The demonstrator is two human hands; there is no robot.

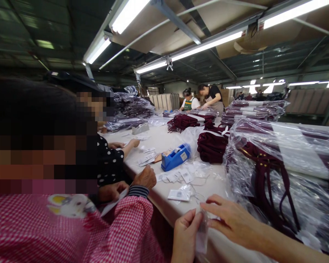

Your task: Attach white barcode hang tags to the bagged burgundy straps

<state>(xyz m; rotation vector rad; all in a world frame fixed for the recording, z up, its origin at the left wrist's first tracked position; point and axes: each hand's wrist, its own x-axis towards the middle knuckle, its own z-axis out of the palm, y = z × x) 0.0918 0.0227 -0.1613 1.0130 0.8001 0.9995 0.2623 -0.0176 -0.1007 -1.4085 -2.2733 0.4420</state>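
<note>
Near the table's front edge, my left hand [188, 233] pinches a small clear plastic bag [202, 235] with what looks like a printed label in it. My right hand [233, 219] reaches in from the right, fingers stretched and apart, fingertips at the bag's upper end; whether they touch it I cannot tell. Just beyond lies a white tag in a clear sleeve [179, 193], with thin strings beside it. Several more white tags [178, 175] are spread in front of a blue tape dispenser [176, 157].
Plastic-wrapped maroon garments [263, 157] are piled on the right of the white table [159, 137]. A folded maroon bundle [212, 146] sits behind the dispenser. Close on my left, a person in a pink checked top [120, 233] handles a white paper. Other people work farther along.
</note>
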